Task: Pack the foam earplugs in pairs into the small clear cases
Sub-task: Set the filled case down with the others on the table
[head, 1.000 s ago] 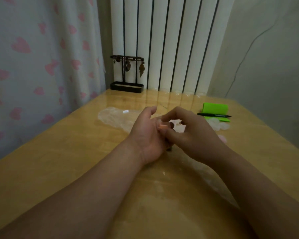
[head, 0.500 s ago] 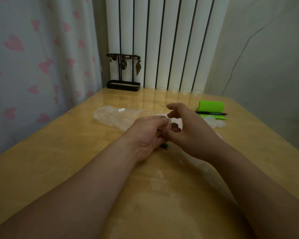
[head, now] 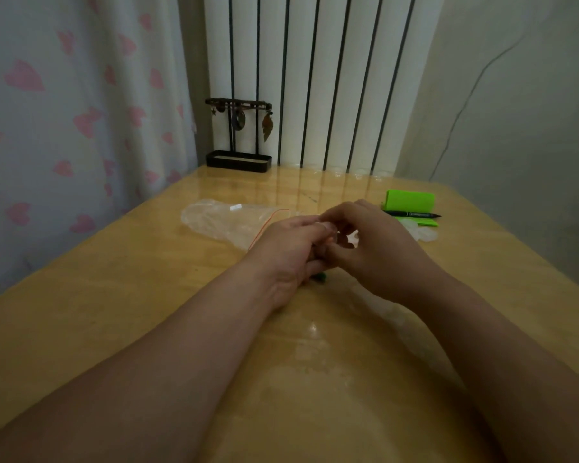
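- A small green foam-like piece is seen on the glossy wooden table just below the grip, mostly hidden under the left hand.
- The left hand and the right hand are met fingertip to fingertip with fingers curled. Whether anything is pinched between them cannot be told.
- Pale translucent shapes, too blurred to identify, are seen right of the grip.
- A crumpled clear plastic bag with a red strip is partly covered at the grip's left.
- Beyond, to the right, a bright green pad is crossed by a black pen.
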A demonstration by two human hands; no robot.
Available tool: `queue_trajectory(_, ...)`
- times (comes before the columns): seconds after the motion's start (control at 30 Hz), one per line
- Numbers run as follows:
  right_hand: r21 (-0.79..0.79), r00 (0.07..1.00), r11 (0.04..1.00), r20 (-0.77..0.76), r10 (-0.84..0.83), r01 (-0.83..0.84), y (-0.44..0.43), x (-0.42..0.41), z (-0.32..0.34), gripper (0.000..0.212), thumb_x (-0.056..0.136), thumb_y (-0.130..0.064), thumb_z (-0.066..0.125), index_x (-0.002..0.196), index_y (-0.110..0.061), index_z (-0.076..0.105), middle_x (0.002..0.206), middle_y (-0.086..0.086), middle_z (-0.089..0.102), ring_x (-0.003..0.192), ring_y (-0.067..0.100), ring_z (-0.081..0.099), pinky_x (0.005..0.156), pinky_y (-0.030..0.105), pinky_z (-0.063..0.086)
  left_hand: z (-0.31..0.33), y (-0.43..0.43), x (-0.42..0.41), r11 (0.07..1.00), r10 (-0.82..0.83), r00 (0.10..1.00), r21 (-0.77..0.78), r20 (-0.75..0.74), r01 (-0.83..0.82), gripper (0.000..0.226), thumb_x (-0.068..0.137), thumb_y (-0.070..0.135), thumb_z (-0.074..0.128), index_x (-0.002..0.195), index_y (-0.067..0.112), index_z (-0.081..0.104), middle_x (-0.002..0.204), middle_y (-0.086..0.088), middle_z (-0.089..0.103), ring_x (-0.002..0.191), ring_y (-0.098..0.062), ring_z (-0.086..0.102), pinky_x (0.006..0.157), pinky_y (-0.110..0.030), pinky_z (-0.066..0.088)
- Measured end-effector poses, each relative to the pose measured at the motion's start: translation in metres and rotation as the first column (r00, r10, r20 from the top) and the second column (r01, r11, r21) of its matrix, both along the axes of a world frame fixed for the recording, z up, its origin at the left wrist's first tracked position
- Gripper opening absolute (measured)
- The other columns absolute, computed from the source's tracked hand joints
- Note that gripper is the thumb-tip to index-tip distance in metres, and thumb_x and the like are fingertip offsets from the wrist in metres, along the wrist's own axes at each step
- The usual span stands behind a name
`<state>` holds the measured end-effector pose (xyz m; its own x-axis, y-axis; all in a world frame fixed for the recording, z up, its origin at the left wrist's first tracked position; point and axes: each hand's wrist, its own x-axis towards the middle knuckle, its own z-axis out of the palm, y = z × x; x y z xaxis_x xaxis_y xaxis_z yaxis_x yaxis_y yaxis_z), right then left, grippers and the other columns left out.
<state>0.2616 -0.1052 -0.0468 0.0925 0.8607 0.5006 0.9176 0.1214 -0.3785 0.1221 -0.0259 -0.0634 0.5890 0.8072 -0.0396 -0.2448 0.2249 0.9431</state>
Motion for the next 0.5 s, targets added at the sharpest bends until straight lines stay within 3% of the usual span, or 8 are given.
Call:
queue_trajectory(0.1, 0.005, 1.0, 1.0, -0.002, 0.015, -0.015, -0.001, 0.002, 0.0, 0.029, 0.09, -0.034, 0.072, 0.119, -0.033, 0.068, 0.105, -0.014, 0.06, 0.094, 0.0, 0.058, 0.083, 0.024, 0.051, 0.001, -0.004, 0.0, 1.0, -0.021, 1.0, 0.011, 0.006, 0.02, 0.025, 0.108, 0.01, 0.062, 0.13, 0.005, 0.072, 0.11, -0.015, 0.079, 0.083, -0.014, 0.078, 0.081, -0.037, 0.065)
queue_trajectory(0.23, 0.007, 0.998, 1.0, -0.061, -0.02, 0.021, -0.001, 0.015, 0.001, 0.025, 0.094, -0.039, 0.073, 0.118, -0.032, 0.068, 0.104, -0.016, 0.066, 0.096, 0.0, 0.062, 0.084, 0.026, 0.054, 0.007, -0.013, -0.001, 0.996, -0.087, 0.996, 0.008, 0.026, 0.087, 0.026, 0.113, 0.023, 0.055, 0.13, 0.009, 0.068, 0.125, -0.016, 0.077, 0.112, -0.026, 0.077, 0.1, -0.048, 0.063)
queue_trajectory(0.33, -0.003, 0.988, 0.995, -0.113, -0.102, 0.102, 0.003, 0.032, 0.011, 0.037, 0.096, -0.041, 0.075, 0.129, -0.028, 0.066, 0.111, -0.013, 0.068, 0.102, 0.005, 0.064, 0.083, 0.024, 0.052, 0.011, -0.015, 0.001, 0.997, -0.074, 0.997, -0.015, 0.035, 0.074, 0.019, 0.115, 0.027, 0.053, 0.124, 0.012, 0.058, 0.127, -0.02, 0.075, 0.11, -0.031, 0.079, 0.103, -0.051, 0.062)
queue_trajectory(0.5, -0.075, 0.971, 0.971, -0.047, -0.233, 0.229, -0.008, 0.077, 0.03, 0.045, 0.096, -0.04, 0.074, 0.136, -0.02, 0.066, 0.117, -0.007, 0.069, 0.105, 0.011, 0.065, 0.093, 0.032, 0.054, 0.014, -0.019, 0.004, 0.999, -0.044, 0.999, -0.003, 0.021, 0.044, 0.042, 0.115, 0.028, 0.053, 0.149, 0.005, 0.048, 0.126, -0.022, 0.073, 0.104, -0.03, 0.081, 0.096, -0.046, 0.065)
